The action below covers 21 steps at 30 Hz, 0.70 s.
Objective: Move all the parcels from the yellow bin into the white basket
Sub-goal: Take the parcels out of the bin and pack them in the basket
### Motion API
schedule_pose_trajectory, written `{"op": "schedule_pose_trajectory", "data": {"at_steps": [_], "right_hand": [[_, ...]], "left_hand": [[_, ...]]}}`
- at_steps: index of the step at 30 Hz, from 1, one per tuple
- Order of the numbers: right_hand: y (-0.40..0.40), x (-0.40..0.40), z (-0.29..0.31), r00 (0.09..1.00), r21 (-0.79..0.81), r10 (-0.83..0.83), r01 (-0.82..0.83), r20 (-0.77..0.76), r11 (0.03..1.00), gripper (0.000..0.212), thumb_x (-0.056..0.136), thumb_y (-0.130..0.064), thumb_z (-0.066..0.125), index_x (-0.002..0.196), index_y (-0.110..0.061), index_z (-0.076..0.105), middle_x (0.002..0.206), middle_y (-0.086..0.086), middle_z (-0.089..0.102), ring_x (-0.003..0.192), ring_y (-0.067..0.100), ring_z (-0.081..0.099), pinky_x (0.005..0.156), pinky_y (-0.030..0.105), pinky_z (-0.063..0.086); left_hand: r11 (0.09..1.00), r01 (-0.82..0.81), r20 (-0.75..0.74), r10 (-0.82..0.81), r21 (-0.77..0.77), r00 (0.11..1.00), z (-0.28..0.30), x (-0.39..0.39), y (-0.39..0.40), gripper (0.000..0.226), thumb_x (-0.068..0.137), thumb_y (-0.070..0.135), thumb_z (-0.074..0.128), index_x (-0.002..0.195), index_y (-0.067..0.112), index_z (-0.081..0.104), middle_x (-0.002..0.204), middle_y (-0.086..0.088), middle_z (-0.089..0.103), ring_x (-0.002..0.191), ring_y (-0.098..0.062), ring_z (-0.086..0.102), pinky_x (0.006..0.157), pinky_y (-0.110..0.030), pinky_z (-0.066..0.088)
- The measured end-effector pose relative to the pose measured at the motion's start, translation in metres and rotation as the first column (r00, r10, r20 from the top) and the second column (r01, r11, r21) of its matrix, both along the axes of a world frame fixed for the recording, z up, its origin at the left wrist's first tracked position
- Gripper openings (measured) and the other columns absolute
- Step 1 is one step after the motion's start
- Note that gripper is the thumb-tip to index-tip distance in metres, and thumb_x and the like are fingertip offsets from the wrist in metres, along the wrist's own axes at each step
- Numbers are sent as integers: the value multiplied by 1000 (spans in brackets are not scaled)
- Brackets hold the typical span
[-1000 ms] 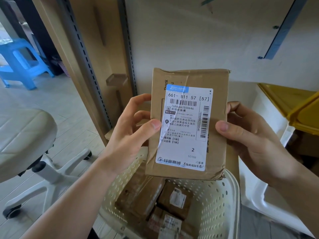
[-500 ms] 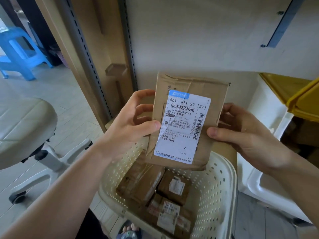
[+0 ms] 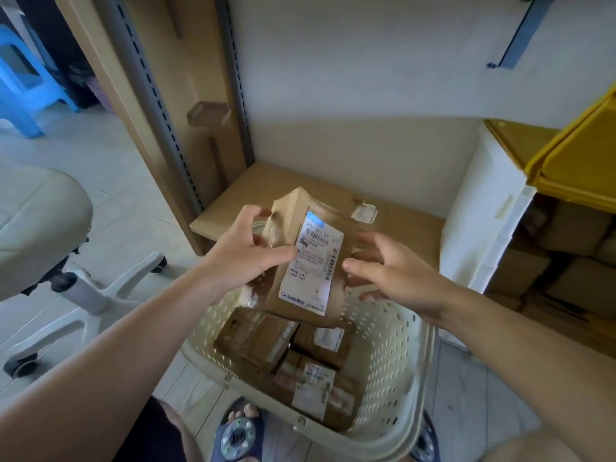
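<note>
Lower now than half a second ago, the brown parcel (image 3: 300, 258) has dropped from chest height to just above the rim of the white basket (image 3: 393, 348), tilted with its white shipping label (image 3: 311, 266) facing up. Both hands have loosened since then. The left hand (image 3: 246, 251) has its thumb against the label's edge and its fingers curled loosely round the parcel's left side, touching more than gripping. The right hand (image 3: 393, 271) is spread open with fingers splayed just beside the parcel's right edge; motion blur keeps me from telling whether any fingertip touches the cardboard.

Several other parcels (image 3: 283, 348) lie flat in the bottom of the basket, which sits on the floor between the person's feet. Behind the basket a large flat cardboard box (image 3: 400, 225) rests on a low shelf. To the right stands a white crate (image 3: 480, 221), and above it the corner of the yellow bin (image 3: 573, 161) juts into view. Brown boxes (image 3: 573, 261) are stacked under that bin. Off to the left is a pale office chair (image 3: 36, 221), with a blue stool (image 3: 23, 81) further back.
</note>
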State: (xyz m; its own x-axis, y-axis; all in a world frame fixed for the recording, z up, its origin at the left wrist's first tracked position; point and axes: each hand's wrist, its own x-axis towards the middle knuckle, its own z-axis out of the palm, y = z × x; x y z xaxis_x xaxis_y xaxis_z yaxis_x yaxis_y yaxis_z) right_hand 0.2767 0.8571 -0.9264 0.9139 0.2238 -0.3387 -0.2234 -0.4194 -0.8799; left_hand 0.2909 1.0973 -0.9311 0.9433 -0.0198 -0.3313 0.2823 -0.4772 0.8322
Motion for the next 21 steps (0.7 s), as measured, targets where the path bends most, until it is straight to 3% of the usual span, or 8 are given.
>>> {"op": "schedule_pose_trajectory", "data": {"at_steps": [2,5,8,10,14,18,21], "right_hand": [[6,0,-6,999,-25,27,-28,-33,999,50,97,-38,67,140,-33,43,118,-11,68,99,13,72,83,36,60],[14,0,-23,994,-132,66,-78,-91,988,43,96,-50,64,131,-33,46,123,-9,59,116,16,61,100,47,54],[19,-3,-44,972,-191,94,-136,-214,972,67,96,-59,58,148,-19,43,136,-3,52,127,20,52,110,52,46],[18,-5,-55,954,-221,105,-170,-280,960,67,97,-56,58,149,-17,42,141,1,53,128,24,54,108,48,48],[12,-9,-71,955,-397,127,-230,-270,889,49,93,-43,69,130,-14,54,120,8,64,106,26,64,88,39,53],[12,-9,-79,887,-38,-41,27,-460,999,31,99,-33,65,115,-8,56,120,16,68,103,32,71,83,47,58],[21,-4,-89,874,-24,-162,171,-458,985,32,98,-31,67,109,-4,56,116,23,68,103,40,71,87,54,60]], "left_hand": [[996,40,-11,-39,77,999,-5,-3,-6,85,80,47,82,144,40,27,107,-1,67,93,-24,72,78,-44,59],[957,173,-123,-147,234,981,-22,-10,-24,112,67,65,81,152,48,10,130,2,56,113,-30,63,97,-46,53],[848,342,-210,-277,405,938,-50,-22,-46,126,47,71,70,153,48,5,126,-13,63,107,-34,66,92,-49,58],[792,390,-230,-316,470,920,-69,-27,-58,128,47,68,70,154,42,4,120,-13,62,102,-35,67,88,-49,60],[729,389,-225,-317,563,921,-93,-29,-73,118,69,54,83,156,38,6,134,-17,47,117,-42,60,95,-49,55],[678,389,-213,-331,624,919,-112,-31,-78,131,73,59,82,160,30,-10,149,-19,35,131,-40,50,97,-48,52],[706,324,-158,-292,630,943,-116,-27,-86,134,68,67,81,160,18,-3,149,-14,34,135,-35,45,97,-47,52]]}}
